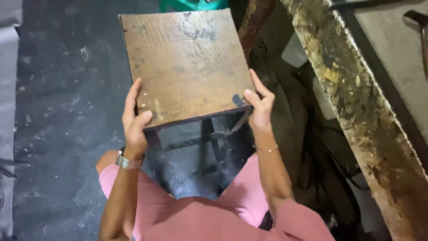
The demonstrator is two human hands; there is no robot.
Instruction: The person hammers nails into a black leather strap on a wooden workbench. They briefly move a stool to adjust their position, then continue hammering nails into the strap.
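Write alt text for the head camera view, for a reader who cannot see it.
Seen from above, a person grips a small stool with a worn brown wooden top by its near corners, left hand and right hand on either side. Its dark metal frame hangs over a dark concrete floor. A stained, weathered table edge runs along the right.

Worn brown wooden stool (189,62), dark metal legs, scuffed square top, tilted above floor

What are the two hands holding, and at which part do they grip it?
Both hold a small stool with a worn wooden top. The left hand grips the near left corner of the top, the right hand the near right corner.
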